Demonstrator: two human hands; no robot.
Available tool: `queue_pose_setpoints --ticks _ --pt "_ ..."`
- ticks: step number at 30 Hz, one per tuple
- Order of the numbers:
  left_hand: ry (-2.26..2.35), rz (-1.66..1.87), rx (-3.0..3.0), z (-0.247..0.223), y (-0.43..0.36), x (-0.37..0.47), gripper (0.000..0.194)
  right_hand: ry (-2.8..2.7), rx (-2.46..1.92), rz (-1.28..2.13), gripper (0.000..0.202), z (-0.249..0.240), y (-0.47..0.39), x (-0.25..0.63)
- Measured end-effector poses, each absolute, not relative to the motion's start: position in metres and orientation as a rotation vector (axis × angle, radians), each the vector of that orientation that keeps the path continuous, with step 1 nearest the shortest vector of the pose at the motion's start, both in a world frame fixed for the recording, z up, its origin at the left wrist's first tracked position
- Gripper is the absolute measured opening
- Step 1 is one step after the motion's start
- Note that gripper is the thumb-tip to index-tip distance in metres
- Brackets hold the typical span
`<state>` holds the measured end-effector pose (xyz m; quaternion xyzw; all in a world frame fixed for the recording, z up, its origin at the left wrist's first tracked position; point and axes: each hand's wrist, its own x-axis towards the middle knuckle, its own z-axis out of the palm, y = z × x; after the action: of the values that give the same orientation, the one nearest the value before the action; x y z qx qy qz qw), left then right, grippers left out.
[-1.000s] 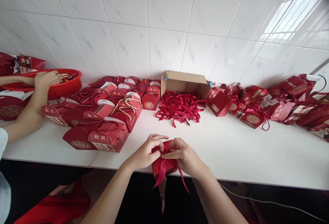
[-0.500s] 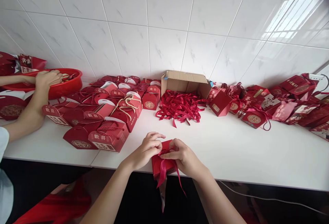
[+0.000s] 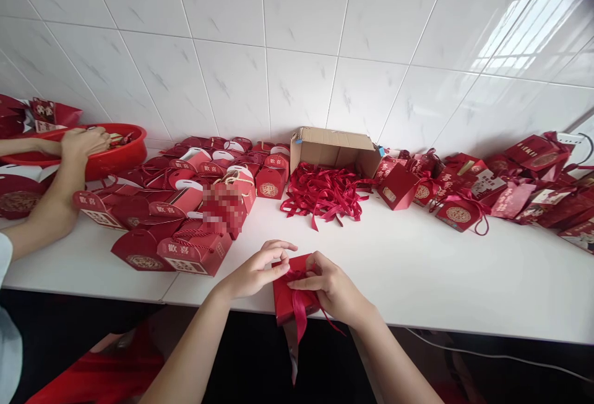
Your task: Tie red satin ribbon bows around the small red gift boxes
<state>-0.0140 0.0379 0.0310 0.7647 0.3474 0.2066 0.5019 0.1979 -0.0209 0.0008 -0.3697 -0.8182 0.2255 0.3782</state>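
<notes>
One white tabletop (image 3: pixel 417 280) is being bounded by wall tiles (image 3: pixel 301 82) at twelve o'clock; at six, ribbon (image 3: pixel 299 312) is being pinched by the right hand (image 3: pixel 333 286); left hand (image 3: pixel 253 275): grip unclear.

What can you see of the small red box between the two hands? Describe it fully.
The small red box has flat faces and looks like smooth card. It sits at the front edge of the white table, one face up. A shiny pinkish-red ribbon gathers on top, with tails hanging over the near side. The right hand covers its right part; the left hand is at its far left corner. Each hand's grip is unclear.
</notes>
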Motion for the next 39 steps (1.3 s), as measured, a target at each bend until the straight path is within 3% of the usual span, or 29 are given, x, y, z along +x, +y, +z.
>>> queue_pose_setpoints --ticks 9,12,14,23,30,39 --pt "0.745 0.343 1.991 0.031 0.044 -0.017 0.027 -2.086 -0.957 0.576 0.047 -0.001 -0.021 0.198" --pt "0.731 0.353 2.001 0.032 0.044 -0.018 0.018 -2.08 -0.947 0.567 0.046 0.0 -0.022 0.197" --pt "0.714 0.384 2.005 0.031 0.044 -0.017 0.013 -2.073 -0.936 0.576 0.045 0.001 -0.021 0.197" --pt "0.945 0.533 2.096 0.031 0.038 -0.006 0.023 -2.071 -0.977 0.58 0.046 0.004 -0.022 0.195" --pt "0.974 0.69 2.029 0.028 0.024 0.001 0.01 -2.031 -0.916 0.596 0.042 0.002 -0.023 0.194" --pt "0.94 0.839 1.851 0.015 0.015 0.011 0.025 -1.915 -0.86 0.499 0.028 -0.004 -0.023 0.195"
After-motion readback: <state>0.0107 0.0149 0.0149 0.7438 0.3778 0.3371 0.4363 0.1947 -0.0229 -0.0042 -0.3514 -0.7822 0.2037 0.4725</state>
